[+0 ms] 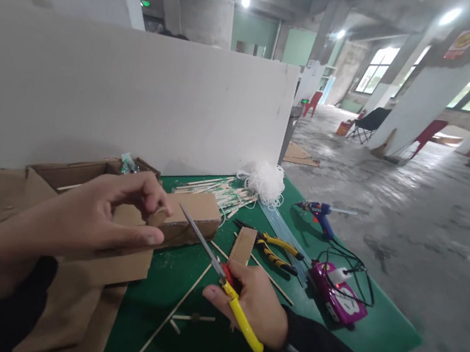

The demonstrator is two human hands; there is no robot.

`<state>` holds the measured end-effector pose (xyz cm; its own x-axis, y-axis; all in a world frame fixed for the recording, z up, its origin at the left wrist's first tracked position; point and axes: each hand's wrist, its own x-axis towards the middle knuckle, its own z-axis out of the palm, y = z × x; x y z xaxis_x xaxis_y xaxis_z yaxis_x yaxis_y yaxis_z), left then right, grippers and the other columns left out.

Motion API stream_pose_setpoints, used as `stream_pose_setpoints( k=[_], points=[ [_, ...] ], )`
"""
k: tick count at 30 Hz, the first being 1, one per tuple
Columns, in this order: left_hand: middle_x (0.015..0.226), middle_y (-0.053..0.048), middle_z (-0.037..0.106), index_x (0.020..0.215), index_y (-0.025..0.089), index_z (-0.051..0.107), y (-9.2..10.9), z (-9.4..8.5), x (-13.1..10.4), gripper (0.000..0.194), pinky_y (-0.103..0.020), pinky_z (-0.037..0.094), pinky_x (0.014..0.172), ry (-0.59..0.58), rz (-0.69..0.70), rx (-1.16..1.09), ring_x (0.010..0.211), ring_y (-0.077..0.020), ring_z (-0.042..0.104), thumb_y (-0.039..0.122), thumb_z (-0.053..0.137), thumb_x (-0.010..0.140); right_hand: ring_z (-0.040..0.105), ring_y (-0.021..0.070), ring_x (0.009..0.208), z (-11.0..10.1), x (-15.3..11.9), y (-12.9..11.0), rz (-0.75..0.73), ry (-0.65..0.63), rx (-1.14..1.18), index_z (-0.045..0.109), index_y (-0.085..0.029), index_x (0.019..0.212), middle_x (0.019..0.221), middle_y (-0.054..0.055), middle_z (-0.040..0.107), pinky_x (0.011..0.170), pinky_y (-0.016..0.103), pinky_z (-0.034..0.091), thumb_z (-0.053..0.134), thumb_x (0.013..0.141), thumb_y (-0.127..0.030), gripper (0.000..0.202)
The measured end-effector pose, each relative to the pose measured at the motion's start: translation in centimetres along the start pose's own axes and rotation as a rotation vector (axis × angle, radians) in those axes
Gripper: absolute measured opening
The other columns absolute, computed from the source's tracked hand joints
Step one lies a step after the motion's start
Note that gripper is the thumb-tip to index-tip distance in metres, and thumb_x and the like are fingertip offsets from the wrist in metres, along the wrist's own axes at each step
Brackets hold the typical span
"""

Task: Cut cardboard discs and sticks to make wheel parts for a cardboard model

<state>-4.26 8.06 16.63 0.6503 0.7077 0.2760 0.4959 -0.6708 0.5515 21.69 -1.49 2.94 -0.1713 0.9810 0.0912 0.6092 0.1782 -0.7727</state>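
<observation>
A person's two bare hands work above a green table (389,334). The left hand (105,211) is raised, thumb and fingers pinching a small cardboard piece (158,217) by its edges — apparently to leave its near side exposed. The right hand (259,300) wraps around the yellow-and-red handles of the scissors (230,291); some of its fingers are hidden. The blades look pressed together and slant up toward the left hand, apart from the piece, probably angled for easy reach. Behind, a cardboard box (195,211) sits near thin sticks (214,190). Pliers (278,252) and a glue gun (322,217) lie to the right — seemingly set aside within arm's reach.
</observation>
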Motion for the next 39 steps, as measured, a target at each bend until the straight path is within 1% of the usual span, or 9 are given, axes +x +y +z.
stream_pose_setpoints(
  k=[3,6,10,16,22,28,34,36,39],
  points=[
    [0.096,-0.001,0.067,0.1,0.022,0.052,0.3,-0.5,-0.3,0.032,-0.024,0.053,0.072,-0.059,-0.047,-0.089,0.085,-0.0155,0.065,0.029,0.075,0.079,0.039,0.0121,0.052,0.0,0.4,0.1,0.037,0.055,-0.217,0.046,-0.022,0.066,0.058,-0.003,0.049,0.05,0.027,0.021,0.064,0.08,-0.067,0.051],
    [0.094,0.002,0.065,0.103,0.022,0.055,0.7,-0.3,-0.3,0.029,-0.021,0.052,0.071,-0.085,-0.082,-0.107,0.081,-0.0127,0.064,0.028,0.073,0.082,0.052,0.0172,0.06,0.2,0.8,0.4,0.004,0.074,-0.437,0.053,-0.022,0.07,0.065,0.001,0.061,0.054,0.029,0.024,0.068,0.079,-0.063,0.044],
    [0.098,0.001,0.066,0.101,0.022,0.058,0.4,0.3,-0.3,0.026,-0.02,0.053,0.073,-0.069,-0.059,-0.139,0.084,-0.0131,0.065,0.028,0.074,0.082,0.064,0.0228,0.073,0.9,1.1,1.0,-0.05,-0.03,-0.549,0.061,-0.022,0.08,0.081,0.005,0.073,0.066,0.032,0.033,0.071,0.078,-0.061,0.041],
    [0.083,0.002,0.07,0.099,0.023,0.064,-0.1,0.1,-0.2,0.027,-0.02,0.052,0.059,-0.106,-0.08,-0.258,0.068,-0.0131,0.067,0.03,0.077,0.077,0.067,0.0254,0.081,1.7,1.1,1.4,-0.062,-0.116,-0.572,0.065,-0.02,0.085,0.088,0.007,0.075,0.071,0.033,0.037,0.078,0.073,-0.052,0.036],
    [0.088,0.001,0.072,0.095,0.023,0.061,-0.2,-0.1,-0.3,0.031,-0.022,0.054,0.066,-0.075,-0.053,-0.241,0.076,-0.0142,0.069,0.027,0.081,0.073,0.066,0.0255,0.086,1.5,1.0,1.2,-0.086,-0.138,-0.564,0.063,-0.018,0.088,0.094,0.008,0.073,0.074,0.033,0.037,0.078,0.073,-0.043,0.032],
    [0.091,0.001,0.072,0.095,0.025,0.047,-0.3,0.3,-0.5,0.032,-0.024,0.056,0.073,-0.097,-0.077,-0.29,0.087,-0.0165,0.072,0.026,0.075,0.082,0.064,0.0242,0.087,1.5,0.8,1.4,-0.117,-0.154,-0.534,0.061,-0.019,0.091,0.096,0.007,0.071,0.073,0.032,0.038,0.074,0.077,-0.04,0.029],
    [0.095,0.0,0.072,0.098,0.025,0.047,-0.2,0.1,-0.4,0.03,-0.025,0.055,0.074,-0.093,-0.062,-0.177,0.09,-0.0175,0.071,0.03,0.073,0.084,0.064,0.0215,0.089,1.1,0.5,1.2,-0.175,-0.174,-0.483,0.062,-0.02,0.095,0.1,0.006,0.069,0.072,0.029,0.041,0.069,0.084,-0.041,0.025],
    [0.092,0.0,0.073,0.099,0.024,0.05,-0.1,-0.3,-0.4,0.029,-0.025,0.054,0.07,-0.091,-0.074,-0.141,0.086,-0.0177,0.071,0.032,0.073,0.083,0.065,0.019,0.087,0.2,0.6,0.6,-0.188,-0.132,-0.447,0.064,-0.021,0.093,0.096,0.004,0.07,0.071,0.027,0.042,0.066,0.089,-0.038,0.018],
    [0.086,0.001,0.073,0.099,0.023,0.055,0.0,-0.9,-0.4,0.026,-0.023,0.053,0.067,-0.085,-0.053,-0.074,0.077,-0.0159,0.068,0.034,0.072,0.082,0.065,0.0167,0.087,-1.9,1.9,-0.7,-0.154,0.019,-0.445,0.066,-0.021,0.091,0.093,0.002,0.07,0.074,0.025,0.044,0.058,0.096,-0.03,0.013]
  ],
)
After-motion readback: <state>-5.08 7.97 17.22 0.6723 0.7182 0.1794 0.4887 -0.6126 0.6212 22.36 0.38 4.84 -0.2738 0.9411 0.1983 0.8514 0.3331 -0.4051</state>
